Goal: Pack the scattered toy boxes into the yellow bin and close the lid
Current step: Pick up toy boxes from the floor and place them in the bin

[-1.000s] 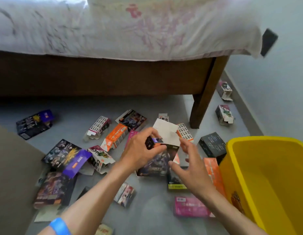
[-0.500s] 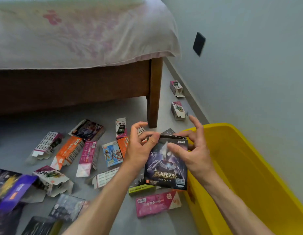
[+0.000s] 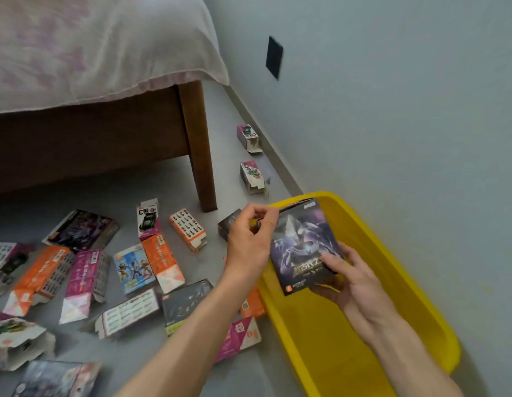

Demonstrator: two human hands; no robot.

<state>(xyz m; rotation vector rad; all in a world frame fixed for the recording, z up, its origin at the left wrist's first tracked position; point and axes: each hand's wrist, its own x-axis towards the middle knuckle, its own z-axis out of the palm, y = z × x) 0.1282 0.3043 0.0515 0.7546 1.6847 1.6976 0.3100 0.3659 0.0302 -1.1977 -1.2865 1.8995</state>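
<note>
A dark purple toy box (image 3: 302,242) with a silver figure on its front hangs over the open yellow bin (image 3: 392,262). My left hand (image 3: 250,242) pinches the box's top left corner. My right hand (image 3: 349,279) grips its lower right edge from below. The bin stands on the floor against the wall and I see nothing inside it. Several toy boxes lie scattered on the grey floor to the left, among them an orange one (image 3: 161,262), a pink one (image 3: 86,279) and a blue one (image 3: 133,267). No lid is in sight.
A wooden bed with a pale cover fills the upper left, and its leg (image 3: 199,156) stands near the bin. Two small boxes (image 3: 250,173) lie along the wall behind the leg. A black socket plate (image 3: 274,57) is on the wall.
Both hands have carried the purple box to the right, from above the floor to over the bin. The flap is now down, and my view has swung right.
</note>
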